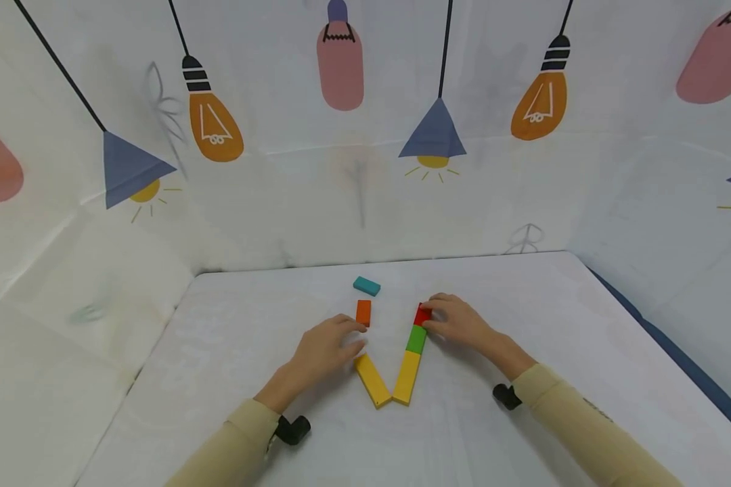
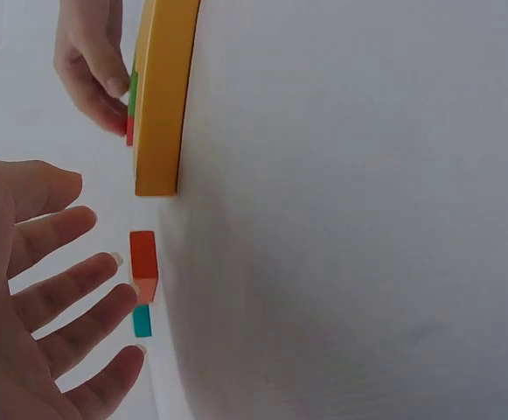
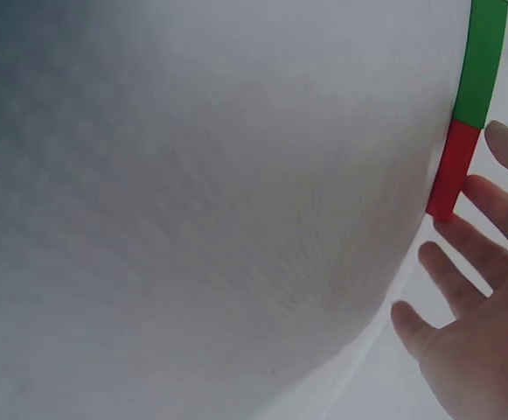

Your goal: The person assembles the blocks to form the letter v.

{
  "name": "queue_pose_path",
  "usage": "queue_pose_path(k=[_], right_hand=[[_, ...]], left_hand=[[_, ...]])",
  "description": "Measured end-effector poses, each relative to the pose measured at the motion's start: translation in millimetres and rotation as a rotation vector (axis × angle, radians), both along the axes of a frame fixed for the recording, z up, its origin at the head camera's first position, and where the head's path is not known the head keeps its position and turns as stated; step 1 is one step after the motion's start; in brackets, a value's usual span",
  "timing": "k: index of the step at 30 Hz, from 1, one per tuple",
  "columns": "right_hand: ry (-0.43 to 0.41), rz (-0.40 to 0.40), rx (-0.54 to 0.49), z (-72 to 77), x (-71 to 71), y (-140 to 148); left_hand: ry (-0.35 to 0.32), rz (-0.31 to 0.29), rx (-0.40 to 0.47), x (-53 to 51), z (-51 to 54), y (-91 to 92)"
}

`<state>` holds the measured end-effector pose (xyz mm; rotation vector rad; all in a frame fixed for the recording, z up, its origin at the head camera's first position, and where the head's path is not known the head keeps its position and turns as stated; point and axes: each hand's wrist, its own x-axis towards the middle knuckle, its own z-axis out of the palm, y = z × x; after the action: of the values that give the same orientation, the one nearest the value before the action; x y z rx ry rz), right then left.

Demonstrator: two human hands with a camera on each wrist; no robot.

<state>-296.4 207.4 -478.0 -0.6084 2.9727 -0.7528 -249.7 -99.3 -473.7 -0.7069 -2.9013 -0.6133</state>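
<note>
Left hand (image 1: pixel 324 348): fingers were spread, right beside the orange block (image 1: pixel 363 311) at its two o'clock!
Right hand (image 1: pixel 459 323): fingers fanned out, tips touched the red block (image 1: pixel 421 316) at nine o'clock!
Green block (image 1: pixel 416 339): linked red to the right yellow block (image 1: pixel 407 377), toward six!
Left yellow block (image 1: pixel 373 382): touched its near end!
Teal block (image 1: pixel 367 286): lay past orange, at twelve!

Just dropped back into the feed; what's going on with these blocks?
A person's right hand touches the red block, which ends a row with the green block and a yellow block. A second yellow block meets that row's near end in a V. The left hand is beside the orange block, gripping nothing; the teal block lies farther back.
</note>
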Motion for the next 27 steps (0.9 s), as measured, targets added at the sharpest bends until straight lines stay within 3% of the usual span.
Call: queue_pose_path(k=[7, 15, 27], right_hand=[[0.003, -0.008, -0.018, 2.1, 0.7, -4], [0.012, -0.009, -0.011, 0.3, 0.6, -4], [0.017, -0.013, -0.023, 0.0, 2.0, -4]], left_hand=[[0.010, 0.056, 0.023, -12.5, 2.3, -3.7], [-0.047, 0.102, 0.067, -24.9, 4.7, -5.2], [-0.103, 0.091, 0.017, -51.0, 3.0, -3.0]])
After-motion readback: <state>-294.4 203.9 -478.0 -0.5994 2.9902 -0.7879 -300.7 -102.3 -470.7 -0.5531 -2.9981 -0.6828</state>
